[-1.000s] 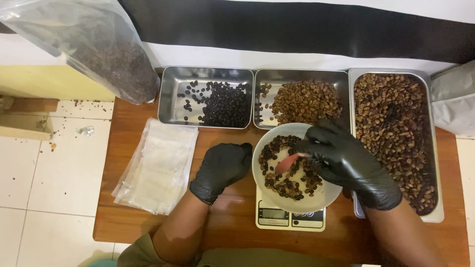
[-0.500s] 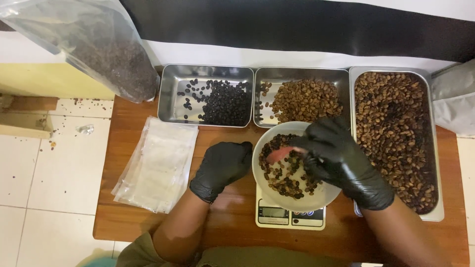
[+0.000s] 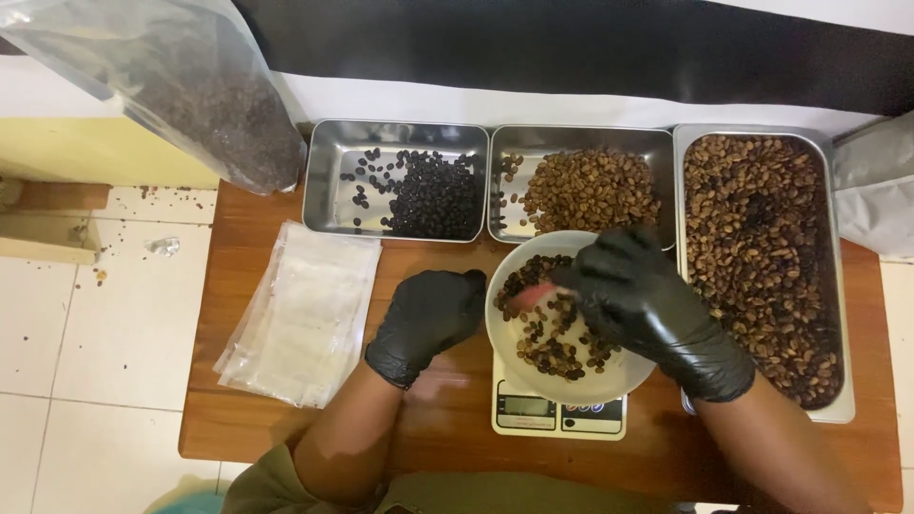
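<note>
Right hand [image 3: 657, 309], black glove, is over the white bowl [image 3: 533, 376] with fingers curled down into the coffee beans [image 3: 557, 343]. Fingertips [image 3: 576, 281] sit pinched near a small pinkish thing [image 3: 531, 293] among the beans; can't tell whether they actually grip it or a bean. Beans lie directly under and just left of those fingertips, spread across the bowl floor.

Left hand [image 3: 427, 319], also gloved, rests loosely closed on the table, holding nothing visible; its knuckles touch the bowl's left rim.

Bowl sits on a small digital scale [image 3: 560, 416], display facing the person.

Behind the bowl, three steel trays in a row: left tray [image 3: 328, 181] with dark roasted beans, middle tray [image 3: 514, 143] with lighter tan beans, tall right tray [image 3: 843, 409] full of mixed brown beans.

Left of the left hand: stack of clear plastic pouches [image 3: 300, 319] on the wooden table [image 3: 238, 428]. Top left, large clear bag [image 3: 171, 86] holding dark beans. Right edge, grey bag [image 3: 876, 190].
</note>
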